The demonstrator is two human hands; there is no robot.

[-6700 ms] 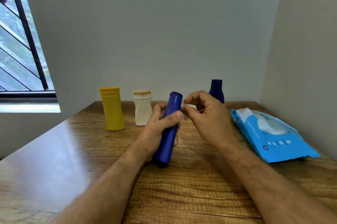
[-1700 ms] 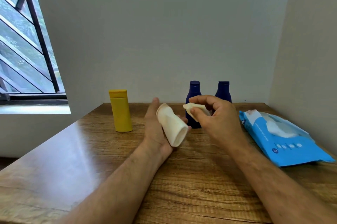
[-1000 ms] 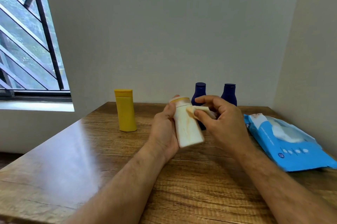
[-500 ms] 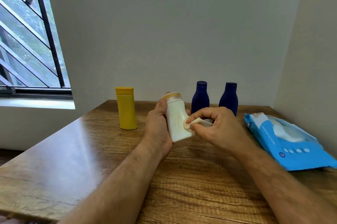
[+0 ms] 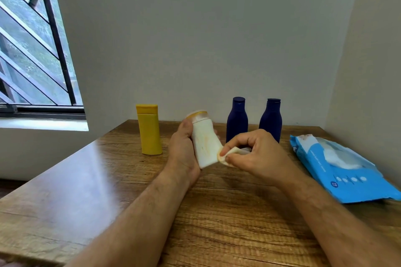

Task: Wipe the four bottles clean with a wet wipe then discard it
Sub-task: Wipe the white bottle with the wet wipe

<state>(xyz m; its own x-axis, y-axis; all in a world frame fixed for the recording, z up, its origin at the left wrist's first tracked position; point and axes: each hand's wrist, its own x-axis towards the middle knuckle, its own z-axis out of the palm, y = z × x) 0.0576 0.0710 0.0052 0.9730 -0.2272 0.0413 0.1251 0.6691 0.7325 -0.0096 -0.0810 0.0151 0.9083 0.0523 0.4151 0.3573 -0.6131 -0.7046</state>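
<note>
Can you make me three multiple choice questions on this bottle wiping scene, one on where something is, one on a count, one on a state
1. Where does the blue wipes pack lie?
A. On the table's right side
B. On the window sill
C. Behind the yellow bottle

2. How many dark blue bottles stand by the back wall?
A. One
B. Two
C. Four

3. How is the white bottle right now?
A. Standing alone on the table
B. Lying flat beside the pack
C. Held tilted above the table

Answers:
1 A: the pack rests on the wooden table to the right of the right hand.
2 B: one dark blue bottle and a second stand side by side.
3 C: the left hand grips the white bottle while the right hand pinches the wet wipe against its lower side.
</note>
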